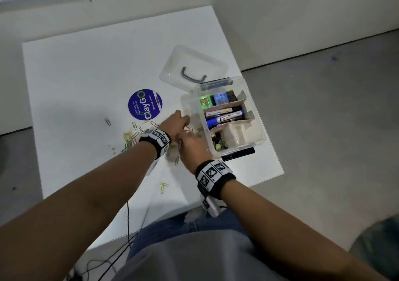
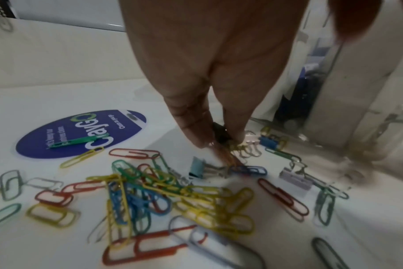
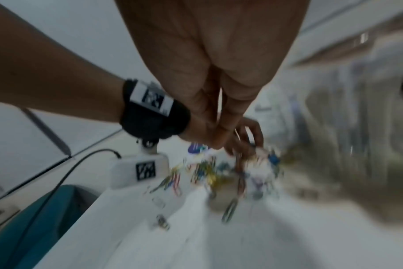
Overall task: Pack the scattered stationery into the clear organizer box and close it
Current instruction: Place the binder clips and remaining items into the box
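The clear organizer box (image 1: 258, 118) stands open at the table's right side, its lid (image 1: 192, 64) tilted back. Markers (image 1: 224, 114) and small items fill its compartments. Coloured paper clips (image 1: 131, 137) (image 2: 163, 191) lie scattered left of the box, with small binder clips (image 2: 197, 168) among them. My left hand (image 1: 180, 119) (image 2: 219, 143) reaches down beside the box wall (image 2: 334, 91) and pinches a small black clip (image 2: 220, 133), with a reddish paper clip (image 2: 228, 158) hanging under it. My right hand (image 1: 190, 145) (image 3: 219, 140) hovers close by over the clips. Blur hides what its fingers do.
A round blue sticker (image 1: 145, 104) (image 2: 81, 134) lies flat on the white table (image 1: 86, 75) behind the clips. Stray clips lie apart: one grey (image 1: 107, 121) to the left, one yellow (image 1: 164, 186) near the front edge. Cables hang below the table front.
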### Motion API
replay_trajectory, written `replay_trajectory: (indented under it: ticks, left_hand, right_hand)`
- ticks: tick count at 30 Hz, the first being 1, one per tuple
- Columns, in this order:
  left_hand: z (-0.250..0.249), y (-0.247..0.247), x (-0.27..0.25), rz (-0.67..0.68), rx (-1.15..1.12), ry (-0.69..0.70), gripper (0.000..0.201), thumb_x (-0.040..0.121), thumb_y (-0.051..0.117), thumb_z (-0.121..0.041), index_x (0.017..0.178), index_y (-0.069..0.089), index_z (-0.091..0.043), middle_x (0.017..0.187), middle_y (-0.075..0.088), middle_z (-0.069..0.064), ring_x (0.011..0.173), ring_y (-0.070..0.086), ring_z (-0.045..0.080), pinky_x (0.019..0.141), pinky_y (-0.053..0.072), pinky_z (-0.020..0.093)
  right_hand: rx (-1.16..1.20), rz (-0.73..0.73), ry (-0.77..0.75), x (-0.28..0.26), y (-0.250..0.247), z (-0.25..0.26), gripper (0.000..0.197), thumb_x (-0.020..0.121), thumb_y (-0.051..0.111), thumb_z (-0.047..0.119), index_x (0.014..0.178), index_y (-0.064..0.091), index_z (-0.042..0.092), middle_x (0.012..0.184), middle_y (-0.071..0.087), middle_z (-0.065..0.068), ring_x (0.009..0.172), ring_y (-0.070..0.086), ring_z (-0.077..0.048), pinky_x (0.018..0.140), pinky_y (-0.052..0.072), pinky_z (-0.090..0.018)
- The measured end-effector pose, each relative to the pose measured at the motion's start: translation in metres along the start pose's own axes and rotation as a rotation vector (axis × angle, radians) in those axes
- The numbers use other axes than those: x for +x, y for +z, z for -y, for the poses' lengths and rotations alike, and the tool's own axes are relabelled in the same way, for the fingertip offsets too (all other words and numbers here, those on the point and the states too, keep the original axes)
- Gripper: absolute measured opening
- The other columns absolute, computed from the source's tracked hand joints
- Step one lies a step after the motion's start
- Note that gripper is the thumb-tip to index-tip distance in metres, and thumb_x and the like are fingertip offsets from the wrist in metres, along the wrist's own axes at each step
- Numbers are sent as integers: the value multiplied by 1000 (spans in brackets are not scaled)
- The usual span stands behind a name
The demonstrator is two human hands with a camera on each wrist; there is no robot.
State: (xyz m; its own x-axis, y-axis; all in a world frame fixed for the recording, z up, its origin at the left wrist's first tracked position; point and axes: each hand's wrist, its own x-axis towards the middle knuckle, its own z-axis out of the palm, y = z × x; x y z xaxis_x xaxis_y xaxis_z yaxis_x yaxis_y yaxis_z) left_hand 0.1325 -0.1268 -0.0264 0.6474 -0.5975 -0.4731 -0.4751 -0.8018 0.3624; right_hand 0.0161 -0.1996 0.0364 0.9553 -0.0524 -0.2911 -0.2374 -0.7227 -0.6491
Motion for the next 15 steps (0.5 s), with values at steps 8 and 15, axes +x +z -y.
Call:
replay_trajectory:
  ticks: [8,15]
  left_hand:
    - [35,-1,-14,-153,-231,-135,21,90,52,1,108,59,-7,108,50,21,78,58,35,65,47,34]
    - [46,11,-24,-216,-245,-147,33,91,62,-18,121,50,-13,119,44,14,90,59,28,82,51,37]
  right_hand:
    - [-143,-8,344,37,29,-21,48,90,56,8,134,36,7,134,41,-22,119,49,-34,95,47,-39]
    - [-305,26,363,51,34,-28,43,92,52,14,131,36,4,136,43,-20,126,45,-33,100,43,-36]
